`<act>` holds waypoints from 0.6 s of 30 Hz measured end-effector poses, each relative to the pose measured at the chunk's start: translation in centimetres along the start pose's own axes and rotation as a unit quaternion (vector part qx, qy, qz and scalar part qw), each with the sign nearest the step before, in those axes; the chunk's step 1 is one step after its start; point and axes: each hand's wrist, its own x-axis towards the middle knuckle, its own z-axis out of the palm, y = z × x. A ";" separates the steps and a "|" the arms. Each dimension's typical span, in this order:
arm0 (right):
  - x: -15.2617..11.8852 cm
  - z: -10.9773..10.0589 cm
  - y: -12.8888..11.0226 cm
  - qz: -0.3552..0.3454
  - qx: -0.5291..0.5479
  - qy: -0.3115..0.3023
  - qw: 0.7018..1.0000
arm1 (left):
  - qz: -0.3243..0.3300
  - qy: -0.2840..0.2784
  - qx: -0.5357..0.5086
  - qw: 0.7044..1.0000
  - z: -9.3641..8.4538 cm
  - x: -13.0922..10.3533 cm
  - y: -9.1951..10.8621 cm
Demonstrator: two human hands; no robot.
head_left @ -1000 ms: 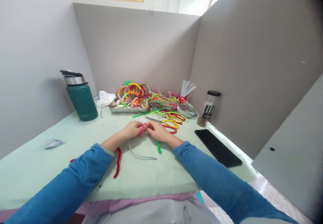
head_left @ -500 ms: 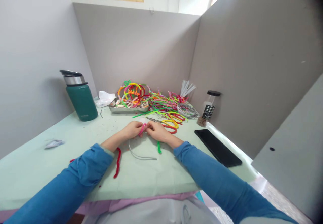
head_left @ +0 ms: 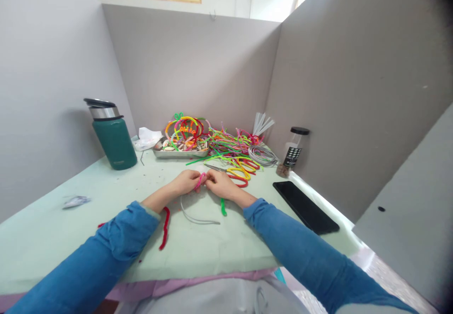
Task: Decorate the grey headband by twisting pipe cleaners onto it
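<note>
"Where do we see the pink fuzzy stem (head_left: 200, 181)?"
"Over the tabletop (head_left: 226, 250) — our left hand (head_left: 187, 182) has its grip clamped on it. Our right hand (head_left: 219, 183) is right beside it; we can't tell whether that grip holds it."
"Nearby?"
"Scissors (head_left: 234, 171) past our right hand, short grey wire (head_left: 203, 222) nearer us."

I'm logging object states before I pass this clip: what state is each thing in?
Left hand: pinching
Pink pipe cleaner: bent, in the left hand
Right hand: fingers bent, grip unclear
Red pipe cleaner: lying loose
Gray wire: curved
Scissors: lying down
Bottle: upright
Jar: upright, capped
Phone: lying flat
Tray: filled
</note>
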 end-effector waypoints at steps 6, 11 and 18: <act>0.0 -0.1 -0.1 -0.003 0.007 -0.006 1.000 | -0.001 -0.002 0.000 1.000 0.0 0.0 0.1; 0.0 0.0 0.0 -0.005 -0.006 -0.002 1.000 | 0.000 -0.002 0.003 1.000 0.0 0.0 0.2; 0.0 0.1 0.2 -0.012 -0.010 0.006 1.000 | -0.003 0.000 -0.008 1.000 0.1 0.0 0.1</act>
